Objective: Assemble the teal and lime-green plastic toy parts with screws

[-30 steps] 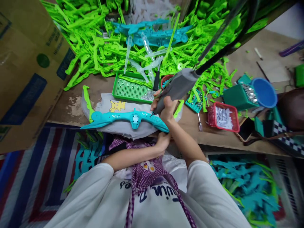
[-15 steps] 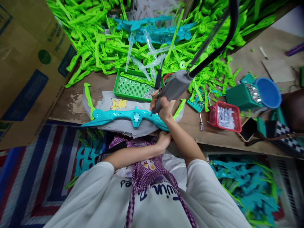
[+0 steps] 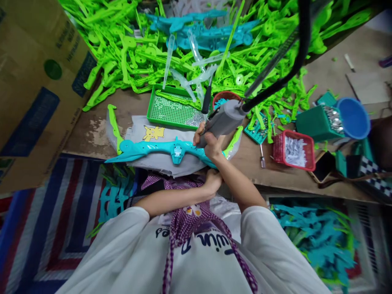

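A turquoise plastic bow-shaped part (image 3: pixel 147 148) with bright green curved end pieces lies across a grey cloth (image 3: pixel 139 128) at the bench's front edge. Above its right half, my right hand (image 3: pixel 210 143) is wrapped around a grey corded electric screwdriver (image 3: pixel 225 118). The driver slants down toward the part; its tip is hidden by my fingers. My left hand (image 3: pixel 213 180) is closed at the part's right end, below my right wrist, which crosses over it. Its fingertips are mostly hidden. Just behind the part stands a green perforated tray (image 3: pixel 150 112) with small screws and a green strip.
Green plastic pieces (image 3: pixel 107 45) heap across the back, with turquoise parts (image 3: pixel 208 34) on top. A cardboard box (image 3: pixel 43 102) stands left. Right are a screwdriver (image 3: pixel 262 157), a red basket (image 3: pixel 277 149), a green container (image 3: pixel 309 122) and a blue bowl (image 3: pixel 355 118).
The electric screwdriver has swung slightly, its top end lower and closer to me, uncovering a red bowl behind it. Both hands stay about the same place; the view has shifted slightly.
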Motion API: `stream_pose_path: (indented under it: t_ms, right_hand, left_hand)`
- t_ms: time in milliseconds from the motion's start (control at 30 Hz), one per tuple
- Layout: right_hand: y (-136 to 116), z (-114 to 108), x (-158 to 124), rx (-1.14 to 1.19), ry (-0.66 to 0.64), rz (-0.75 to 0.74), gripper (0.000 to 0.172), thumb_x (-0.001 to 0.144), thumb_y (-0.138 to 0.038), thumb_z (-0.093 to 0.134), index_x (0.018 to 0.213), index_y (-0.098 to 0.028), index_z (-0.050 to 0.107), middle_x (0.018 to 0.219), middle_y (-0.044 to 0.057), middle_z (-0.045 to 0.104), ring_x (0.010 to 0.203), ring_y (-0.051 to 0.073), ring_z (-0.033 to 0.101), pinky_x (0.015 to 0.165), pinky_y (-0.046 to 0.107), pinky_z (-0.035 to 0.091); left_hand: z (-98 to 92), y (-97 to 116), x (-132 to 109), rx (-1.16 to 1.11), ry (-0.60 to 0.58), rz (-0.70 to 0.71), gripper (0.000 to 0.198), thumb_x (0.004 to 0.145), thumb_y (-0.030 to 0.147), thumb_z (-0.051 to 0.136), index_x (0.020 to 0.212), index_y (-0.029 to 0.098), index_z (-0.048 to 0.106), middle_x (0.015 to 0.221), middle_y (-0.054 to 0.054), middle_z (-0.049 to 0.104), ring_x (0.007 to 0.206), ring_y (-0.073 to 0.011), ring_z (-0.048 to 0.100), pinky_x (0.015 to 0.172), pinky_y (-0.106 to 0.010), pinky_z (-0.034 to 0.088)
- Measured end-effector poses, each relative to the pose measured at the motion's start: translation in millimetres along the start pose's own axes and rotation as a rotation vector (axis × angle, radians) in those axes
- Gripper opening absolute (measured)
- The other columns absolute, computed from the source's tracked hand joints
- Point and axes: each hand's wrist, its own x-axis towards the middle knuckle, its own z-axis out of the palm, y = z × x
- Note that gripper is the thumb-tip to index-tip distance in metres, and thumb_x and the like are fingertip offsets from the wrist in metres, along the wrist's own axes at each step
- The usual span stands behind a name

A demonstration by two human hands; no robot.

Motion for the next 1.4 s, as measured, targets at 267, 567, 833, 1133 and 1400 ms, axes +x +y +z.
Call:
stream_pose_path:
  t_ms: [267, 567, 833, 1133, 1400]
  right_hand:
    - [-20.1, 8.6, 55.3, -0.078, 0.207, -0.181, 0.061, 0.077, -0.084, 0.053, 0.090, -0.025, 0.068, 0.046, -0.006, 0.047, 0.037, 0.013, 0.051, 0.038, 0.028, 0.042]
    - [34.4, 7.7, 162.3, -0.264, 0.142, -0.366, 0.059, 0.081, -0.081, 0.052, 0.079, -0.023, 0.062, 0.053, -0.004, 0.050, 0.049, 0.012, 0.059, 0.049, 0.026, 0.048]
    - [55.3, 4.2, 178.1, -0.199, 0.141, -0.340, 0.060, 0.080, -0.083, 0.051, 0.083, -0.023, 0.060, 0.062, -0.001, 0.057, 0.060, 0.016, 0.066, 0.054, 0.032, 0.056]
    - [58.4, 8.8, 175.1, -0.250, 0.202, -0.346, 0.061, 0.084, -0.083, 0.043, 0.079, -0.024, 0.058, 0.053, -0.004, 0.052, 0.052, 0.015, 0.063, 0.054, 0.033, 0.056]
    - [55.3, 9.5, 173.7, -0.289, 0.200, -0.305, 0.061, 0.082, -0.084, 0.045, 0.083, -0.024, 0.058, 0.056, -0.004, 0.051, 0.061, 0.018, 0.068, 0.060, 0.035, 0.058]
  left_hand:
    - [-1.8, -2.6, 5.6, 0.031, -0.171, 0.022, 0.047, 0.063, 0.056, 0.086, 0.066, 0.014, 0.064, 0.066, -0.007, 0.071, 0.074, -0.0228, 0.071, 0.078, -0.037, 0.058]
    - [-10.6, -12.8, 12.3, 0.094, -0.231, 0.056, 0.064, 0.057, 0.071, 0.083, 0.072, 0.012, 0.067, 0.073, -0.012, 0.074, 0.079, -0.0268, 0.074, 0.079, -0.039, 0.059]
    - [-8.3, -12.5, 11.6, 0.103, -0.229, 0.066, 0.062, 0.058, 0.072, 0.080, 0.073, 0.014, 0.066, 0.071, -0.010, 0.072, 0.078, -0.0274, 0.074, 0.076, -0.040, 0.059]
    - [-6.5, -10.6, 8.6, 0.106, -0.215, 0.068, 0.064, 0.057, 0.074, 0.079, 0.073, 0.013, 0.067, 0.070, -0.009, 0.072, 0.075, -0.0257, 0.072, 0.074, -0.039, 0.058]
    - [-6.6, -8.4, 6.7, 0.098, -0.222, 0.064, 0.064, 0.056, 0.074, 0.080, 0.071, 0.013, 0.066, 0.069, -0.009, 0.072, 0.074, -0.0253, 0.072, 0.074, -0.038, 0.058]
